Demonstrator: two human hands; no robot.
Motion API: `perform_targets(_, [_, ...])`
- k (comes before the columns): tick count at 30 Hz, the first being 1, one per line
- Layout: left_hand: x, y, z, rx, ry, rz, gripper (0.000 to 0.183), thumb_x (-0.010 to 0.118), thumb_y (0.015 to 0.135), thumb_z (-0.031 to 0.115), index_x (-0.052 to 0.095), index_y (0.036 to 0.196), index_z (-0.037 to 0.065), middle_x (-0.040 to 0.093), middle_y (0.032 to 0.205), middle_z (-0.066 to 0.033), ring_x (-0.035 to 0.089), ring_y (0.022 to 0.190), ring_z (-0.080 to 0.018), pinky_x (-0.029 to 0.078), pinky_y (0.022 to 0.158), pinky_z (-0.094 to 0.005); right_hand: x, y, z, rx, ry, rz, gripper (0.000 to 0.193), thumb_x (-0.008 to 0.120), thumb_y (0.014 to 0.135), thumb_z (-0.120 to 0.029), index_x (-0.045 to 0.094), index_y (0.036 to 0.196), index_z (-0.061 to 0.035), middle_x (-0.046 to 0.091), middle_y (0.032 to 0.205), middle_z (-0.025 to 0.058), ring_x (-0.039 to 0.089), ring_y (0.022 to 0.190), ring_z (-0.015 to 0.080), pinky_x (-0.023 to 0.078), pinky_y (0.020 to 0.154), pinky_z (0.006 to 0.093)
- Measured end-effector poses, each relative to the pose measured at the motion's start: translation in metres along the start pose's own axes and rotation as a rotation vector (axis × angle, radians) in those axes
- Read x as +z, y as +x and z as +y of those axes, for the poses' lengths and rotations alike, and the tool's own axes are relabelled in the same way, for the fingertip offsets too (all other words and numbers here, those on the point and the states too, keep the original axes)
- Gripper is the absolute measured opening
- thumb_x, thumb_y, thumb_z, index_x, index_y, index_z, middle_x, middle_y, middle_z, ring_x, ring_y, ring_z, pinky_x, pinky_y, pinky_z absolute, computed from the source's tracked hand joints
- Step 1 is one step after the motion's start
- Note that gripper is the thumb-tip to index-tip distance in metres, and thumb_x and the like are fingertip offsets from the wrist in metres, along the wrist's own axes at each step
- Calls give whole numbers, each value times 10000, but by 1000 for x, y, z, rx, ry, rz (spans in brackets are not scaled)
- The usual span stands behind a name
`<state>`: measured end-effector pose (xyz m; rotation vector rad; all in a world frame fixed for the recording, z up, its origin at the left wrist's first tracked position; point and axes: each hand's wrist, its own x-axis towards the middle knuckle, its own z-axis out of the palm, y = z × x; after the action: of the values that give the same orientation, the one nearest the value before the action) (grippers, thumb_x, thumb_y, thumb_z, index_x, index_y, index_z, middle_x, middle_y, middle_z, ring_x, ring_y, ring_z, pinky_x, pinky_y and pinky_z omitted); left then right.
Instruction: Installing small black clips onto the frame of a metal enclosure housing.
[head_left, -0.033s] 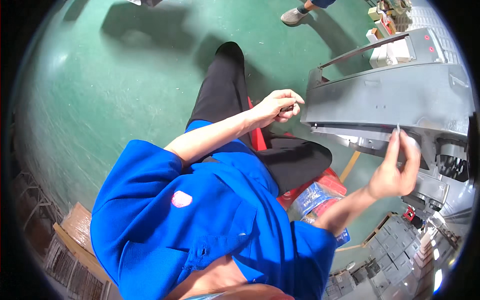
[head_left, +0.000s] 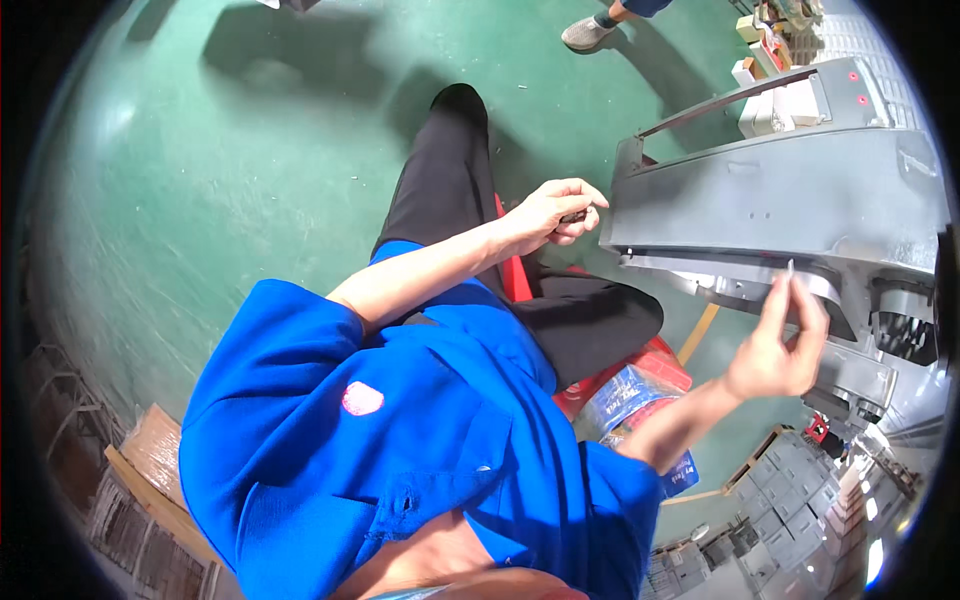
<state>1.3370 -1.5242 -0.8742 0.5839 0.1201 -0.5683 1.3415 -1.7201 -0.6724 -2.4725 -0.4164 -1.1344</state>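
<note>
My left hand (head_left: 558, 213) is curled with its fingers closed on small dark metal pieces (head_left: 573, 217), too small to name; it hovers above my knees, beside the left end of a long grey metal housing (head_left: 740, 205). Over on the right, my right hand (head_left: 776, 348) pinches a small thin pale pin-like piece (head_left: 790, 268) between thumb and fingertip. Its tip points up toward the housing's near lower edge. From this view I cannot tell whether the piece touches the housing.
A blue-labelled plastic bag (head_left: 628, 400) lies on something red under my right forearm. A dark ribbed round part (head_left: 905, 325) sits by the housing's right end. Grey boxes (head_left: 785, 490) are stacked lower right. Another person's shoe (head_left: 587, 34) stands on the green floor (head_left: 270, 150).
My right hand has shifted slightly nearer to me and left, with the thin piece still pinched. My left hand stays in place.
</note>
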Motion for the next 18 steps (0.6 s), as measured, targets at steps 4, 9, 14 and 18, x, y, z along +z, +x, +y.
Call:
perform_targets(4, [0,-2,5,21,48,14,201,468,973,187,556,1067,34,526,729,0,301,473,-20,218,408,-181,12,-38,12,40,-106,25,173,731,682,97,673,828,24,669,786,102,629,684,197,527,584,280])
perform_targets(9, [21,-4,15,21,139,18,285,463,978,204,547,1192,35,482,660,32,284,472,-14,212,413,-180,27,-38,12,-71,-75,130,200,762,659,56,712,827,-40,626,733,43,555,621,164,457,528,286])
perform_targets(14, [48,-3,13,73,244,-45,363,434,988,224,491,1299,45,463,659,41,269,492,-18,222,434,-184,33,-34,21,-200,-129,171,232,818,623,-47,739,830,-114,549,670,-17,486,615,146,383,506,296])
perform_targets(18, [58,3,3,104,295,-68,349,446,984,242,507,1255,30,502,669,34,341,495,-25,264,427,-191,37,-33,35,-287,-237,170,234,839,606,-129,742,818,-154,540,668,-50,484,615,136,384,595,296])
